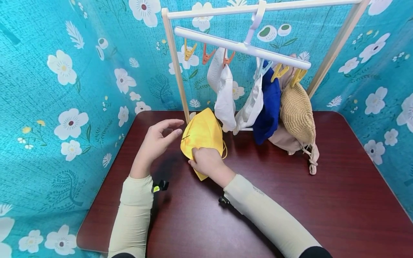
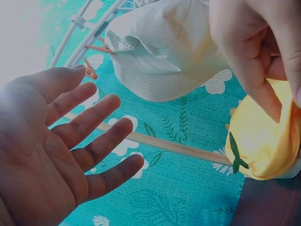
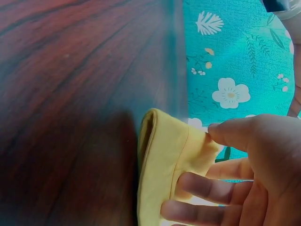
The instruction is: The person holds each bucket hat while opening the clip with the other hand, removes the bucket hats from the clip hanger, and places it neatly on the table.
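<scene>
Near the far edge of the tabletop (image 1: 193,222), my right grip (image 1: 208,162) pinches a rounded, seamed yellow cloth hat (image 1: 206,130) while my left grip (image 1: 158,138) hovers, spread, beside it.

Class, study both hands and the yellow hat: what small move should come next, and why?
Probably the left hand should take hold of the side of the yellow hat nearest it. The right hand grips the hat, while the left is open, holds nothing and hovers just beside it, so a second grip would likely steady the hat.
</scene>
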`<state>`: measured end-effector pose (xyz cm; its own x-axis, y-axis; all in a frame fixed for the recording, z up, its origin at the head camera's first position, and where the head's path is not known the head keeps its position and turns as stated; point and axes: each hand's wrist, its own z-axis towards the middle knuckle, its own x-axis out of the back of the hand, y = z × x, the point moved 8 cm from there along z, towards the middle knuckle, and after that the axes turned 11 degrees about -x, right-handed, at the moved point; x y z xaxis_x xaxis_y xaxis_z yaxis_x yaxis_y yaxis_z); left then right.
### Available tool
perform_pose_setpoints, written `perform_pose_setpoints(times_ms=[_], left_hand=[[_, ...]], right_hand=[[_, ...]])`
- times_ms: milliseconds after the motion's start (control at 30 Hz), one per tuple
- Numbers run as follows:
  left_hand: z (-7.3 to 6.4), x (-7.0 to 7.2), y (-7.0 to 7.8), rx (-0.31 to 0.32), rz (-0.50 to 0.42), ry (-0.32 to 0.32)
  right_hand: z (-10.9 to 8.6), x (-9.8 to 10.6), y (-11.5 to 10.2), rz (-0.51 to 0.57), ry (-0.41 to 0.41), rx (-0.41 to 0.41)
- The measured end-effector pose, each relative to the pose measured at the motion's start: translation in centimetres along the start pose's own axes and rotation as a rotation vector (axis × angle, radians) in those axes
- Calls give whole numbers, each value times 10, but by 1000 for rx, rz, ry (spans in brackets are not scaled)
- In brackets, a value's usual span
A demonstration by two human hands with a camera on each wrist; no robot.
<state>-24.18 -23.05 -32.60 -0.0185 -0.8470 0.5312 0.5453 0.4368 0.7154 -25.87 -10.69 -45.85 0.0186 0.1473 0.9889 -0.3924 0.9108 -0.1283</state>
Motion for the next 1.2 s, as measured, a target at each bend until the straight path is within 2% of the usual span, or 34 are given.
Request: perform_pose_setpoints(times_ms=[233, 400, 800, 1000, 1200], left_hand=[[0, -2, -34, -4, 18, -2], [0, -4, -35, 11, 19, -6], [-2, -3, -34, -37, 3, 4], [-1, -3, -34, -40, 18, -2], [0, -4, -32, -38, 28, -5]], right_hand=[[-8, 2, 0, 13, 54, 81], [-17, 6, -3, 2, 34, 154], [-37, 6, -1, 3, -48, 352], [-50, 13, 0, 26, -22, 453], [-59, 17, 7, 24, 6, 466]])
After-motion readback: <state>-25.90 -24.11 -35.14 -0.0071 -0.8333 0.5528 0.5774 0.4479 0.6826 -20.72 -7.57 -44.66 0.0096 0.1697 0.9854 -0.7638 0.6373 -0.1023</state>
